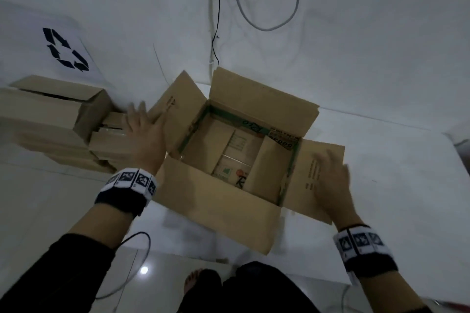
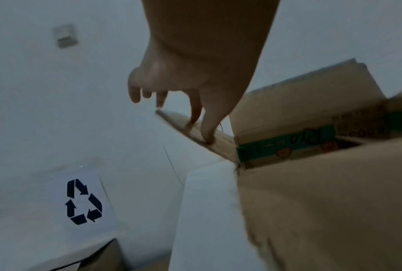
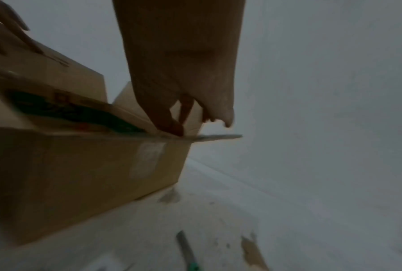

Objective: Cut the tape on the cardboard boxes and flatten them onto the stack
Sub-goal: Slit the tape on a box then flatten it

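Note:
An open cardboard box (image 1: pixel 218 206) stands on the floor in front of me, its four top flaps spread out and green tape along its rim. My left hand (image 1: pixel 146 124) lies flat with straight fingers on the left flap (image 1: pixel 178 107). In the left wrist view its fingertips (image 2: pixel 208 139) press the flap's edge (image 2: pixel 181 126). My right hand (image 1: pixel 330 170) lies flat on the right flap (image 1: pixel 305 178); the right wrist view shows its thumb (image 3: pixel 170 124) pressing down on that flap (image 3: pixel 218 137). A stack of flattened boxes (image 1: pixel 50 114) sits at the left against the wall.
A recycling sign (image 1: pixel 66 49) hangs on the wall above the stack. Cables (image 1: pixel 254 7) hang down the wall behind the box. A cutter with a green end (image 3: pixel 187 251) lies on the white floor to the box's right. My foot (image 1: pixel 195 284) is just behind the box.

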`<act>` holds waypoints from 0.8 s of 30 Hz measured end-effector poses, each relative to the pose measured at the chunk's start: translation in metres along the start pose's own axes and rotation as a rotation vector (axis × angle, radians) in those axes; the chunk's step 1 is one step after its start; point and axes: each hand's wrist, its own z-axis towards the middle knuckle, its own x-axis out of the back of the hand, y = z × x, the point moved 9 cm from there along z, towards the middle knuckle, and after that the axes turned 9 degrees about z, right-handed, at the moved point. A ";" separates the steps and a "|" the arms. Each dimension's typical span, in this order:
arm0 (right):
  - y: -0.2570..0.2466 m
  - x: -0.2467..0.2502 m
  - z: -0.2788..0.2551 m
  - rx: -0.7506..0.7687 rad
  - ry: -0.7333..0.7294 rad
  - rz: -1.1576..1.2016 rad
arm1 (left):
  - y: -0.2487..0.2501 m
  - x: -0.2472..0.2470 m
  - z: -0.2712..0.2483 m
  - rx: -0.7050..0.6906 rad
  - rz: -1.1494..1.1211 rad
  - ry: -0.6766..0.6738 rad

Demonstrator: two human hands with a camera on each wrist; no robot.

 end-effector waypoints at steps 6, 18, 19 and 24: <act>-0.058 -0.086 -0.068 0.210 -0.464 -0.183 | -0.019 -0.073 -0.005 0.092 -0.008 -0.329; -0.114 -0.068 -0.060 0.152 -0.250 -0.213 | -0.077 -0.030 -0.005 0.283 -0.581 0.215; -0.124 -0.059 -0.059 0.134 -0.239 -0.131 | -0.086 -0.024 -0.013 0.380 -0.635 0.278; -0.171 -0.020 -0.054 -0.134 -0.252 0.315 | -0.036 -0.078 -0.049 0.579 -0.965 -0.565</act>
